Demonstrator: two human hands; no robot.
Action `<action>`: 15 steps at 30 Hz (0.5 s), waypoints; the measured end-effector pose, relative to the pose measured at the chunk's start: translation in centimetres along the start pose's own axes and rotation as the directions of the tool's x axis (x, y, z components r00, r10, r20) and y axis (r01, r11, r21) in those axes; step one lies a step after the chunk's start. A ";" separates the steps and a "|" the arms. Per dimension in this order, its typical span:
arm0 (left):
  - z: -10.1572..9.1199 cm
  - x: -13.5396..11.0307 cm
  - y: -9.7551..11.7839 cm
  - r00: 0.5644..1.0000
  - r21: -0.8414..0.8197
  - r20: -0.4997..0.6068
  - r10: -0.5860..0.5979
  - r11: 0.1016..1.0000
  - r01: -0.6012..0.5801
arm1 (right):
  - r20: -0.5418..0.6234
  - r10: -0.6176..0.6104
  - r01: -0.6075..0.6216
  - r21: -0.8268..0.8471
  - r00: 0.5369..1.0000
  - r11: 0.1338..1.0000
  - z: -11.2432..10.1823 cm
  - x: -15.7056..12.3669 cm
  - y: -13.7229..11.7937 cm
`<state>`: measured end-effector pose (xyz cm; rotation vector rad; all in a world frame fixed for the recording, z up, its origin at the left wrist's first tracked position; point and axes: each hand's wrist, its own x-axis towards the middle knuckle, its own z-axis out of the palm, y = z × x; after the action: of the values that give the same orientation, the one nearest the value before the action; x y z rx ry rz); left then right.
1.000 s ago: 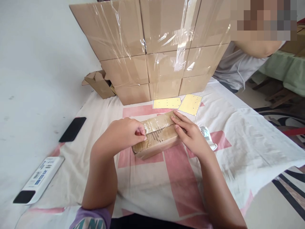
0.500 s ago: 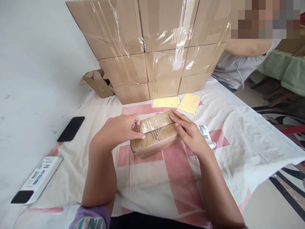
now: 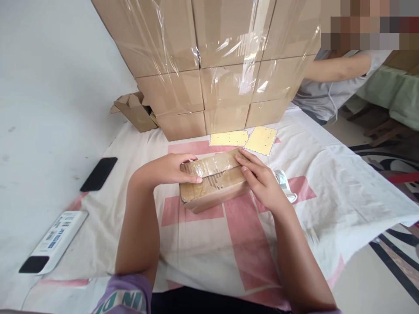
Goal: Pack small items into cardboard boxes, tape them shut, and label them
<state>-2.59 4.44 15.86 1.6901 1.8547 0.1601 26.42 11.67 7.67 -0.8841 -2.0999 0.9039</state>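
Observation:
A small cardboard box (image 3: 218,185) lies on the cloth in front of me, its lid flap down and shiny clear tape along the top. The surface beside the flap's edge is torn and scuffed. My left hand (image 3: 170,169) holds the box's left end, thumb pressed on the top and fingers curled over the far side. At the opposite end, my right hand (image 3: 260,176) grips the corner, its fingers stretched along the top and the palm against the side. Partly hidden behind my right wrist is a white tape dispenser (image 3: 286,186).
Stacked cardboard boxes (image 3: 225,91) in clear wrap stand at the back. Two yellow sheets (image 3: 262,140) lie before them. An opened carton (image 3: 135,111), a black phone (image 3: 99,174) and a white device (image 3: 55,240) are at the left. A person (image 3: 330,83) is at the right.
My left fingers have shifted from curled above the flap to further over the far side, and the thumb has slid slightly right. The right hand stays on the box. The other person's arm has moved.

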 end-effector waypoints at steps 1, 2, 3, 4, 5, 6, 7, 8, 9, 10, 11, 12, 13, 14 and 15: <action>-0.1 0.1 0.1 0.999 -0.029 0.033 0.018 0.999 -0.017 | -0.003 -0.001 0.001 0.004 1.000 1.000 0.0 0.0 0.0; -0.2 0.2 0.1 0.998 -0.060 0.061 0.030 0.998 -0.027 | -0.009 -0.002 0.002 0.008 1.000 1.000 0.1 0.1 -0.1; -0.2 0.4 0.2 0.997 -0.087 0.076 0.034 0.996 -0.027 | -0.017 -0.005 0.005 0.016 1.000 1.000 0.2 0.1 -0.1; -0.2 0.5 0.2 0.996 -0.111 0.084 0.034 0.994 -0.024 | -0.027 -0.007 0.008 0.033 1.000 0.999 0.3 0.1 0.0; -0.1 0.6 0.1 0.995 -0.128 0.091 0.035 0.992 -0.023 | -0.041 -0.006 0.009 0.067 0.999 0.998 0.4 0.1 0.1; -0.1 0.7 -0.2 0.995 -0.139 0.093 0.036 0.990 -0.023 | -0.050 0.000 0.006 0.124 0.999 0.992 0.5 0.1 0.3; 0.0 0.9 -0.5 0.994 -0.148 0.102 0.045 0.989 -0.029 | -0.049 0.011 -0.001 0.201 0.999 0.980 0.6 0.1 0.7; 0.1 1.2 -1.1 0.993 -0.149 0.105 0.054 0.988 -0.038 | -0.030 0.022 -0.012 0.288 0.999 0.958 0.7 0.1 1.1; 0.2 1.5 -1.7 0.993 -0.150 0.103 0.064 0.988 -0.048 | 0.009 0.029 -0.030 0.368 1.000 0.930 0.7 0.1 1.6; 0.3 1.8 -2.4 0.995 -0.152 0.078 0.064 0.987 -0.051 | 0.064 0.031 -0.055 0.425 0.997 0.904 0.6 0.0 2.1; 0.3 2.2 -3.2 0.997 -0.153 0.050 0.060 0.987 -0.052 | 0.129 0.027 -0.083 0.448 0.991 0.890 0.5 -0.1 2.5; 0.2 2.6 -3.9 0.998 -0.152 0.021 0.051 0.987 -0.047 | 0.193 0.023 -0.107 0.437 0.981 0.893 0.3 -0.2 2.7; 0.2 2.9 -4.6 1.000 -0.151 -0.008 0.024 0.988 -0.025 | 0.247 0.017 -0.118 0.402 0.969 0.908 0.2 -0.4 2.9; 0.1 3.1 -5.1 1.000 -0.152 -0.018 0.009 0.988 -0.012 | 0.284 0.007 -0.113 0.359 0.959 0.927 0.1 -0.6 2.8; 0.0 3.2 -5.4 1.000 -0.158 -0.016 0.006 0.987 -0.008 | 0.300 -0.013 -0.089 0.323 0.954 0.942 0.0 -0.8 2.7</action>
<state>-7.24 6.49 12.16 1.5907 1.7974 0.3162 27.66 12.48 5.33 -0.6426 -2.0892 1.4411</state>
